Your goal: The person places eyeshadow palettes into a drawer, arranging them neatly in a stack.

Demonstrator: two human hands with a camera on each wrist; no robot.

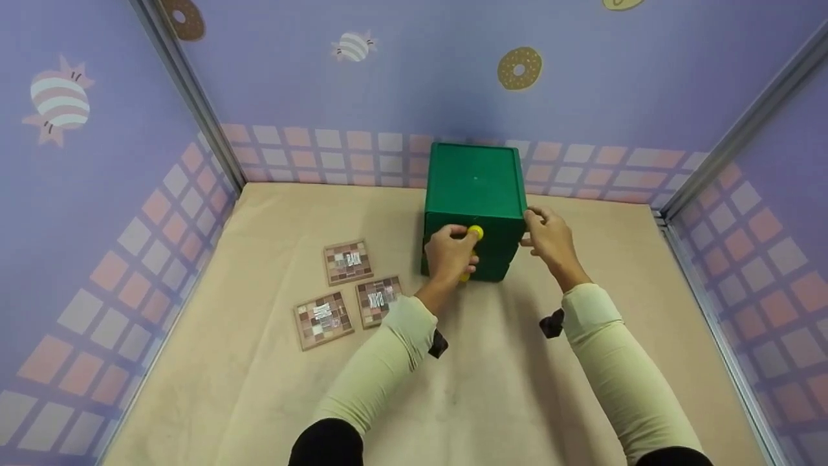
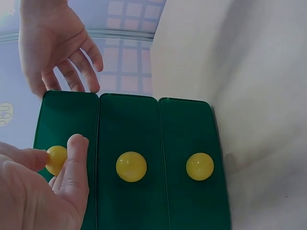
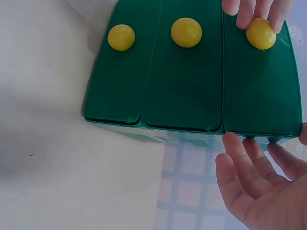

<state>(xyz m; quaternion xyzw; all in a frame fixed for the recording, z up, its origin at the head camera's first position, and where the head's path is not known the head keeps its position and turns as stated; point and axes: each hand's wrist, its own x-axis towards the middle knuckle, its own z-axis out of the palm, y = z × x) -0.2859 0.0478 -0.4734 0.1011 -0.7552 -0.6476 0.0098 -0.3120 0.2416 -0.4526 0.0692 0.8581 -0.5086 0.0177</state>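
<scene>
A green cabinet [image 1: 475, 181] with three stacked drawers stands near the back wall, its drawer fronts toward me. Each front carries a round yellow knob; the middle knob [image 2: 131, 166] and bottom knob [image 2: 200, 166] are plain in the left wrist view. My left hand [image 1: 451, 254] pinches the top knob [image 1: 477, 232] between thumb and fingers. At the cabinet's right side, my right hand [image 1: 550, 239] rests its fingertips by the upper front edge, beside the top drawer [image 3: 261, 91]. Its thumb lies near the top corner. All three drawers look closed.
Three square, brown-checked wooden tiles lie left of the cabinet: a back tile [image 1: 348, 262], a front-left tile [image 1: 323, 320] and a right tile [image 1: 378, 301] partly behind my left sleeve. Patterned purple walls [image 1: 414, 84] enclose the cloth-covered table [image 1: 259, 259] on its left, back and right.
</scene>
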